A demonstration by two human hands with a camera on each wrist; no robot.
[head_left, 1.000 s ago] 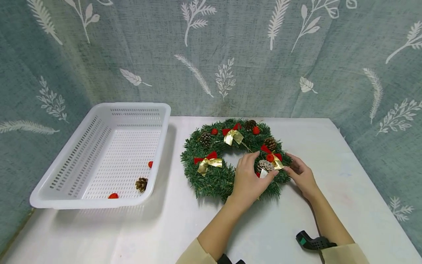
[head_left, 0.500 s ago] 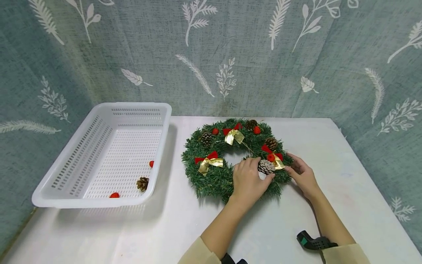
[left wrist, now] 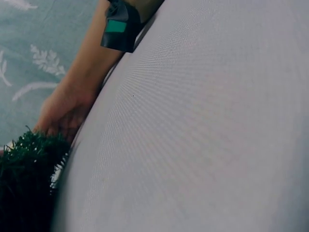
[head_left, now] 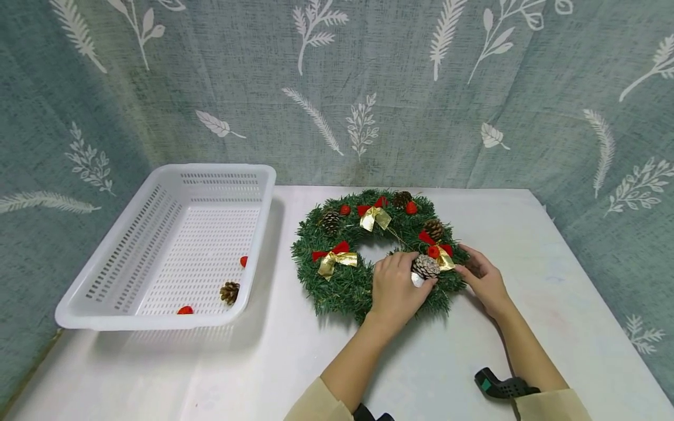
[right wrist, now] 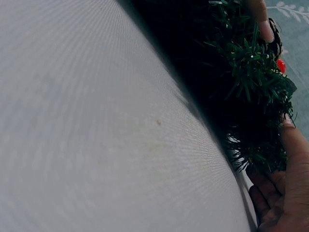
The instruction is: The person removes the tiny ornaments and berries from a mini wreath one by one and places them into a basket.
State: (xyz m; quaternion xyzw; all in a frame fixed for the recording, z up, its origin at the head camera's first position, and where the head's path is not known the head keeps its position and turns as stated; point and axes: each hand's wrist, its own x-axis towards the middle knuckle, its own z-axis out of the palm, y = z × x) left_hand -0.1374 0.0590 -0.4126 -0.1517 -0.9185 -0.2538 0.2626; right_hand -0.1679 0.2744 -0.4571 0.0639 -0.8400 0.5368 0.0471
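A green tinsel wreath (head_left: 337, 289) lies flat on the white table, dressed with pine cones, red berries and red-and-gold bows. On its front right part sits a frosted pine cone (head_left: 426, 266), held between the fingers and thumb of my left hand (head_left: 397, 292). Something silvery white shows between that thumb and the cone. My right hand (head_left: 487, 286) grips the wreath's right edge beside a gold bow (head_left: 444, 259). In the right wrist view, its thumb (right wrist: 294, 140) lies on the greenery with the fingers underneath. The left fingertips are partly hidden behind the cone.
A white perforated plastic basket (head_left: 258, 234) stands to the left of the wreath. Inside it lie a brown pine cone (head_left: 229, 292) and two red berries (head_left: 185, 310). A leaf-patterned green curtain (head_left: 337, 117) hangs behind the table.
My left hand has shifted slightly back and down around the frosted pine cone, its fingers now lower beside it. The right hand keeps its grip on the wreath's edge.
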